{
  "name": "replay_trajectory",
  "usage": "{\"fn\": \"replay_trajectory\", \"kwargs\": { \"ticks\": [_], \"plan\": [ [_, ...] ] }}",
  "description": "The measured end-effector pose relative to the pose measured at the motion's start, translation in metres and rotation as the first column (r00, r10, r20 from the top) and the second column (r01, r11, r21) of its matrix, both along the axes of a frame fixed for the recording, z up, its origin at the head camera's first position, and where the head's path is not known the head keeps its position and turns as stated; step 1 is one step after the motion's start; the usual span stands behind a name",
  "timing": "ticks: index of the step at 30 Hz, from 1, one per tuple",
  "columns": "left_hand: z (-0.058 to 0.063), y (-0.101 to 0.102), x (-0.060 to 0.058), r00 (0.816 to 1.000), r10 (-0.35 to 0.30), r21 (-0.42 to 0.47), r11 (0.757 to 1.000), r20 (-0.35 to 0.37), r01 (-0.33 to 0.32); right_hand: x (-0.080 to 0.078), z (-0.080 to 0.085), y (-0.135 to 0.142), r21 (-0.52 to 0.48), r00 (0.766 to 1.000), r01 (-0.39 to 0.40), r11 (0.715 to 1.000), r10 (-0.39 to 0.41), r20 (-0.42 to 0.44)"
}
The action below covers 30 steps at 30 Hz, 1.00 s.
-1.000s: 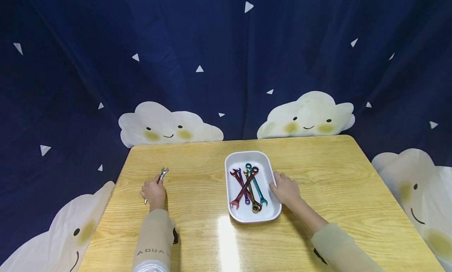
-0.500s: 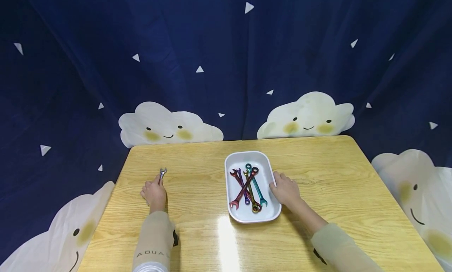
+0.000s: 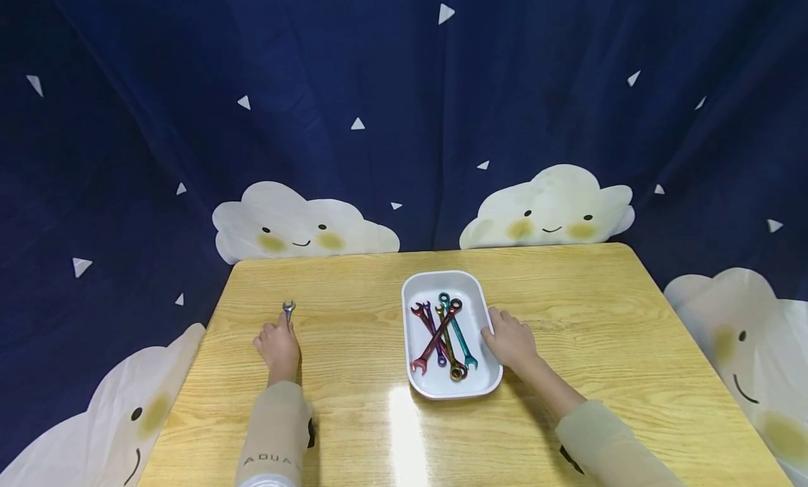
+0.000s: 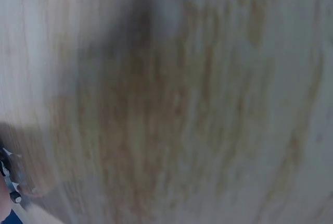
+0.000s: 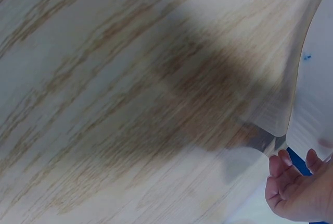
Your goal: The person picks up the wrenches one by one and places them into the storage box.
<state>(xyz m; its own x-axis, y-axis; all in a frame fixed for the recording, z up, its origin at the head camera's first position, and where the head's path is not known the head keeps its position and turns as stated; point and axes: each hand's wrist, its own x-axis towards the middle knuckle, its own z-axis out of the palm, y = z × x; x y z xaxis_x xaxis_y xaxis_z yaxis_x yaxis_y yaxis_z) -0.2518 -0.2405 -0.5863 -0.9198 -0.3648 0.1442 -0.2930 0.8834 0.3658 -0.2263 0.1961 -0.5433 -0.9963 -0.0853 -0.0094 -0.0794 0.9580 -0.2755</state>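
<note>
At the left of the table, my left hand (image 3: 279, 344) holds a silver combination wrench (image 3: 288, 309). The wrench's open end sticks out past the fingers, and the rest is covered by the hand. The left wrist view catches only a bit of finger (image 4: 4, 204) and a shiny metal piece at its lower left edge. My right hand (image 3: 513, 341) grips the right rim of a white tray (image 3: 413, 283), thumb over the rim and fingers outside. Inside the tray several coloured wrenches lie crossed, among them a teal one (image 3: 463, 343) and a red one (image 3: 435, 339).
Both hands and the tray are on a light wooden table (image 3: 353, 332). A dark blue curtain (image 3: 404, 122) with clouds and white triangles hangs behind and at both sides. Glare brightens the table in front of the tray.
The silver wrench has turned under my left hand, its open end swinging slightly left and its lower end going out of sight. The left hand has shifted a little right. Tray and right hand stay put.
</note>
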Motion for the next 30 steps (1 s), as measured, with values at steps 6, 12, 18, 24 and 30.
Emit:
{"fn": "replay_trajectory", "kwargs": {
  "ticks": [6, 12, 18, 24, 30],
  "plan": [
    [-0.001, 0.0, 0.0, 1.0, -0.022, -0.014, 1.0, -0.003, 0.021, 0.0, 0.0, 0.001, 0.0, 1.0, 0.002, 1.0, -0.002, 0.007],
    [0.0, 0.002, 0.001, 0.999, -0.031, -0.017, 0.999, -0.042, 0.03, 0.001, 0.0, 0.0, -0.002, 1.0, -0.005, 1.0, 0.005, -0.013],
    [0.0, 0.005, 0.002, 0.997, -0.057, -0.023, 0.998, -0.06, 0.055, 0.001, 0.001, 0.0, -0.003, 0.999, -0.012, 1.0, 0.012, -0.034],
    [-0.001, 0.015, 0.0, 0.995, -0.078, -0.054, 0.996, -0.061, 0.074, 0.001, 0.0, 0.0, -0.001, 0.999, -0.014, 1.0, 0.014, -0.035],
    [0.002, 0.031, -0.003, 0.989, -0.078, -0.071, 0.995, -0.128, 0.069, 0.001, 0.0, 0.0, -0.005, 0.999, -0.01, 1.0, 0.009, -0.031]
  ]
}}
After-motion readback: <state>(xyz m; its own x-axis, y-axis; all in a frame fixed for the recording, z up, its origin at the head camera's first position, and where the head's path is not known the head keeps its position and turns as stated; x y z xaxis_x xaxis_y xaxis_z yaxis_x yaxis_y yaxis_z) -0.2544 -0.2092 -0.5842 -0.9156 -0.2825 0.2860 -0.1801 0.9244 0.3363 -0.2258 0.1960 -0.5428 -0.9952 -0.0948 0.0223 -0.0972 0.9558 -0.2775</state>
